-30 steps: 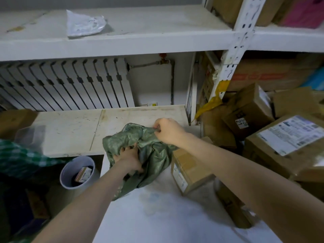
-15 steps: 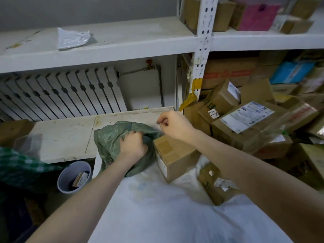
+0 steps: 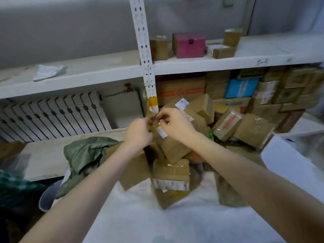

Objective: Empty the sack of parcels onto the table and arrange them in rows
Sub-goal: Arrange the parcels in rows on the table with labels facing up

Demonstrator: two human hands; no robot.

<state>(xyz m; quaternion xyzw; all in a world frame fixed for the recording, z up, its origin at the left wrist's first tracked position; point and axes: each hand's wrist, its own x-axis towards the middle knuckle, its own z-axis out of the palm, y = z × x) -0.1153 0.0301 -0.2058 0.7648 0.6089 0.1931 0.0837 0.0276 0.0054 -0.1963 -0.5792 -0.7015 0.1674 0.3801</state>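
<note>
**Both hands raised over the parcel pile – sack lying to the left**

Left hand (image 3: 138, 132) and right hand (image 3: 175, 125) meet fingertip to fingertip above the far side of the table (image 3: 140, 221). Fingers of both are curled and pinch a small brown thing (image 3: 152, 122) between them. It is blurred by motion, so what it is cannot be told.

Green sack (image 3: 85, 155) lies crumpled at the table's far left edge. Its lower part hangs over the side and partly hides a pale bucket (image 3: 46, 200), itself cut off in shadow.

Brown parcels (image 3: 171, 174) sit in a loose heap – some tilted and leaning on each other. One parcel lies partly under the left forearm, and a dark one on the right is hidden behind the right forearm. Label print is unreadable.

Behind: white shelf (image 3: 87, 72), with a radiator (image 3: 52, 116) under it on the left. Stacked boxes, among them a blue box (image 3: 242, 87), fill the right bay. A pink box (image 3: 188, 44) stands on the shelf above them.
</note>
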